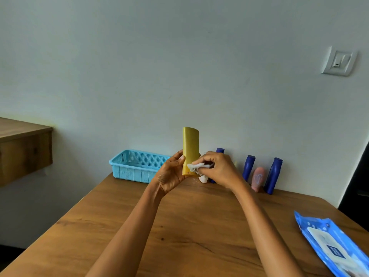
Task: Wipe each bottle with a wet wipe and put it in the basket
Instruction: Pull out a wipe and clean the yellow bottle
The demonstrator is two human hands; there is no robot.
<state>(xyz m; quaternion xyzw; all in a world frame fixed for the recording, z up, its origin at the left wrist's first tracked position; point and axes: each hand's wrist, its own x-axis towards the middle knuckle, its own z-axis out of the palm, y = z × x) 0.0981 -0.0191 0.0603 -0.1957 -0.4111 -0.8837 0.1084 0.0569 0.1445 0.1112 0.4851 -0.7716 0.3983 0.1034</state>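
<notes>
Above the brown wooden table (179,226) against a pale wall (159,56), the left hand (171,174) grips an upright yellow plastic bottle (190,148) right of the light-blue perforated basket (135,166), while the right hand (219,168) pinches a white wet wipe (196,166) against it.

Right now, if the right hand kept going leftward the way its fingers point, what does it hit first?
The yellow bottle: the right hand already presses the wet wipe against its lower part, with the left hand gripping the far side.
</notes>
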